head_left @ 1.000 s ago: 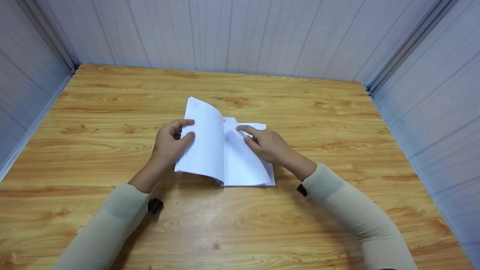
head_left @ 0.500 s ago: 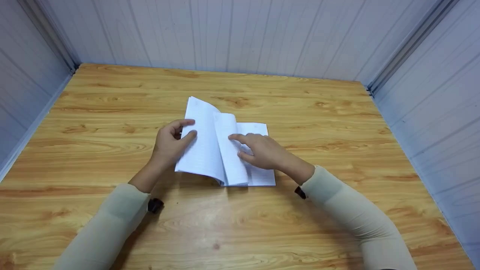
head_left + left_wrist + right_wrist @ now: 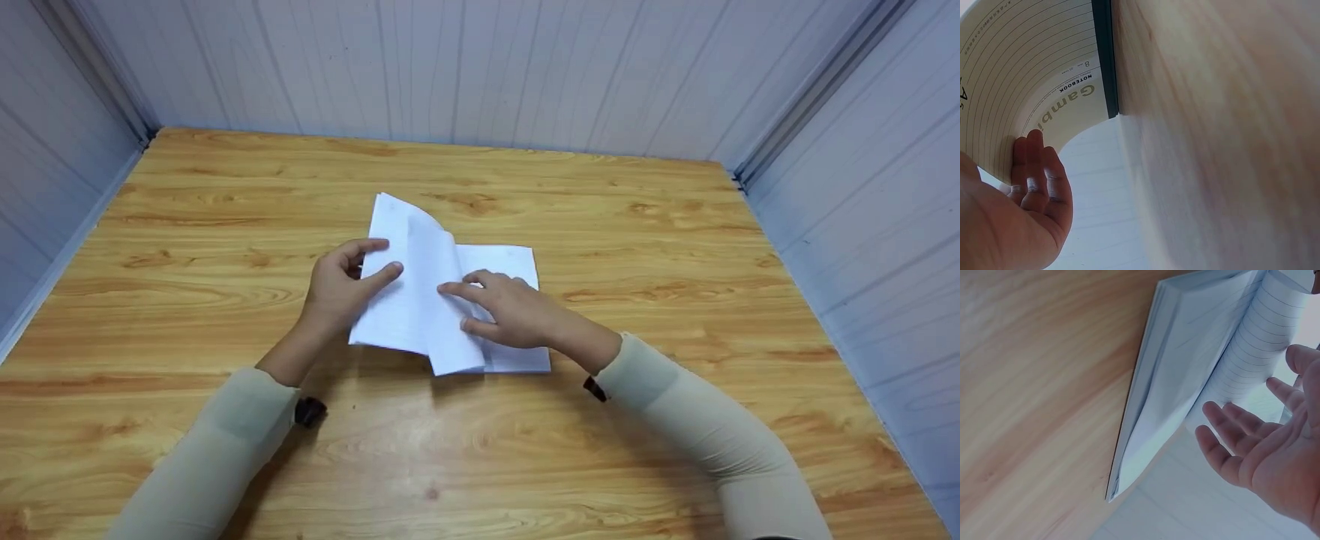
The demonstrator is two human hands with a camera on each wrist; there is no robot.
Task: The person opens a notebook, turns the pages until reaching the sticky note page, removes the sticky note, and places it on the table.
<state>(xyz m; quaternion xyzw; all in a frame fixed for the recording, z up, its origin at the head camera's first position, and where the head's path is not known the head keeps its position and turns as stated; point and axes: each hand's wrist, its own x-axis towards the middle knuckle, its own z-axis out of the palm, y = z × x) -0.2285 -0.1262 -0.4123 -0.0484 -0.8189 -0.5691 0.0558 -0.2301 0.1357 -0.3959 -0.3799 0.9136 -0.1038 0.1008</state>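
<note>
An open notebook [image 3: 506,259] with lined white pages lies mid-table. My left hand [image 3: 341,281] grips its raised left part, thumb on the page side and fingers behind. In the left wrist view those fingers [image 3: 1036,169] lie against the cream cover [image 3: 1067,84], printed "NOTEBOOK" and edged by a dark spine. A curved page [image 3: 439,300] stands between the two halves and bends leftward. My right hand [image 3: 517,311] touches this page with its fingertips, fingers spread. In the right wrist view the lined page [image 3: 1261,332] curls beside the loosely extended fingers [image 3: 1227,427].
The notebook rests on a wood-grain table [image 3: 225,210]. Pale panelled walls [image 3: 487,67] stand behind it and on both sides. A dark object [image 3: 310,412] shows at the left cuff, and another [image 3: 595,388] at the right cuff.
My right hand has moved left and slightly nearer, carrying a page over from the right half toward the left. The left hand stays almost in place, its thumb shifted slightly right.
</note>
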